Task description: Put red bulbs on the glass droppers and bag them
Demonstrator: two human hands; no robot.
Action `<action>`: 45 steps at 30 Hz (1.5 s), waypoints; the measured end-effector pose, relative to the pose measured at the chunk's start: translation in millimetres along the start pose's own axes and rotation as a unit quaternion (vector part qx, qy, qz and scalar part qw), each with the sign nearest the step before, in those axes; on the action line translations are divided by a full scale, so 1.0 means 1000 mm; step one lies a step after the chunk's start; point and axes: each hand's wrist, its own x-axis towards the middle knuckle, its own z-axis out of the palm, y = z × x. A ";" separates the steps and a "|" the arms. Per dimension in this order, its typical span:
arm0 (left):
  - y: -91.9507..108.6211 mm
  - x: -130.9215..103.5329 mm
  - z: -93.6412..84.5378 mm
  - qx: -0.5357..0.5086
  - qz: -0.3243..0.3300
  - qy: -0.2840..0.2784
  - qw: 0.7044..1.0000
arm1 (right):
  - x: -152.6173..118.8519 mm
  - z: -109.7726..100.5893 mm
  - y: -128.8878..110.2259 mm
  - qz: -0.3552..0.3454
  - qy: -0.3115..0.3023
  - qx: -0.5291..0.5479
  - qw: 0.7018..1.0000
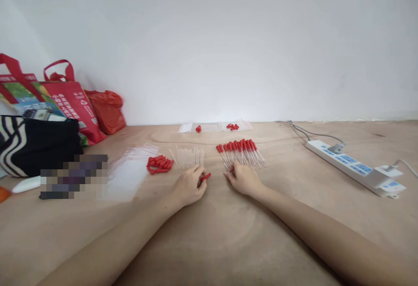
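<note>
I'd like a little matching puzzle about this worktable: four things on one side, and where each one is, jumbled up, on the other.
Things:
1. Power strip
2. Loose red pieces
3. Red-tipped sticks
4. Black striped cloth item

Places:
A. In a row just beyond the right hand
B. Between the clear plastic sleeves and the bare sticks
C. At the far left, in front of the shopping bags
D. At the right, with plugs in it

Right pairs: 1-D, 2-B, 3-A, 4-C
</note>
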 end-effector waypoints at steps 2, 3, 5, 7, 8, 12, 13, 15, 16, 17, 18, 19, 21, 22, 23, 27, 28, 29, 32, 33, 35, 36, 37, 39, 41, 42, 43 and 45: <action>0.000 0.000 0.003 -0.021 -0.021 0.005 1.000 | -0.001 0.007 0.002 -0.007 0.025 -0.001 1.000; -0.002 0.001 0.003 -0.033 -0.027 0.006 0.999 | -0.002 0.009 0.004 -0.010 0.037 -0.001 0.999; -0.005 0.002 0.005 -0.062 -0.041 0.003 0.997 | -0.003 0.013 0.007 -0.017 0.053 0.003 0.998; -0.008 0.002 0.007 -0.089 -0.058 -0.001 0.994 | -0.004 0.016 0.010 -0.027 0.066 0.005 0.997; -0.008 0.002 0.008 -0.099 -0.065 0.000 0.993 | -0.004 0.017 0.012 -0.035 0.073 0.004 0.997; -0.007 0.001 0.008 -0.113 -0.059 0.010 0.992 | -0.006 0.022 0.017 -0.075 0.106 0.013 0.991; -0.006 0.001 0.008 -0.115 -0.052 0.009 0.992 | -0.007 0.022 0.018 -0.087 0.116 0.021 0.989; -0.004 0.002 0.007 -0.122 -0.036 0.007 0.992 | -0.008 0.023 0.019 -0.120 0.137 0.043 0.982; -0.003 0.002 0.007 -0.129 -0.028 0.008 0.991 | -0.009 0.023 0.019 -0.141 0.144 0.055 0.978; -0.002 0.002 0.006 -0.137 -0.020 0.012 0.990 | -0.010 0.023 0.018 -0.165 0.149 0.068 0.973; 0.000 0.002 0.006 -0.147 -0.013 0.016 0.989 | -0.011 0.023 0.018 -0.188 0.152 0.081 0.967; 0.001 0.002 0.006 -0.156 -0.006 0.021 0.988 | -0.012 0.022 0.017 -0.208 0.155 0.093 0.961; 0.005 0.001 0.006 -0.173 0.006 0.023 0.985 | -0.013 0.021 0.015 -0.235 0.159 0.108 0.953; 0.006 0.001 0.006 -0.180 0.011 0.022 0.983 | -0.014 0.021 0.014 -0.242 0.159 0.111 0.951; 0.008 0.000 0.007 -0.186 0.015 0.019 0.982 | -0.014 0.021 0.014 -0.247 0.159 0.113 0.949; 0.010 0.000 0.010 -0.204 0.026 0.011 0.978 | -0.014 0.020 0.014 -0.262 0.147 0.112 0.947; 0.010 0.000 0.011 -0.207 0.024 0.011 0.978 | -0.014 0.019 0.013 -0.265 0.146 0.111 0.947; 0.009 0.000 0.011 -0.208 0.020 0.012 0.978 | -0.015 0.019 0.013 -0.267 0.145 0.108 0.947; 0.008 0.000 0.012 -0.212 0.005 0.016 0.977 | -0.015 0.018 0.013 -0.265 0.147 0.098 0.948; 0.008 0.000 0.011 -0.213 0.002 0.016 0.977 | -0.016 0.018 0.012 -0.265 0.148 0.095 0.948; 0.008 0.001 0.010 -0.211 -0.005 0.016 0.977 | -0.016 0.017 0.012 -0.267 0.147 0.090 0.948; 0.008 0.001 0.010 -0.210 -0.007 0.015 0.978 | -0.017 0.017 0.012 -0.269 0.145 0.087 0.948; 0.008 0.001 0.010 -0.209 -0.009 0.014 0.978 | -0.017 0.016 0.012 -0.269 0.144 0.083 0.949; 0.008 0.001 0.010 -0.211 -0.007 0.012 0.977 | -0.017 0.016 0.012 -0.266 0.139 0.075 0.951; 0.008 0.001 0.010 -0.216 -0.004 0.012 0.976 | -0.017 0.015 0.012 -0.263 0.134 0.073 0.953; 0.008 0.001 0.010 -0.219 -0.004 0.012 0.976 | -0.017 0.015 0.012 -0.262 0.131 0.074 0.953; 0.008 0.001 0.010 -0.221 -0.005 0.013 0.975 | -0.017 0.015 0.012 -0.262 0.127 0.077 0.953; 0.008 0.000 0.009 -0.224 -0.008 0.012 0.974 | -0.016 0.015 0.013 -0.267 0.119 0.084 0.953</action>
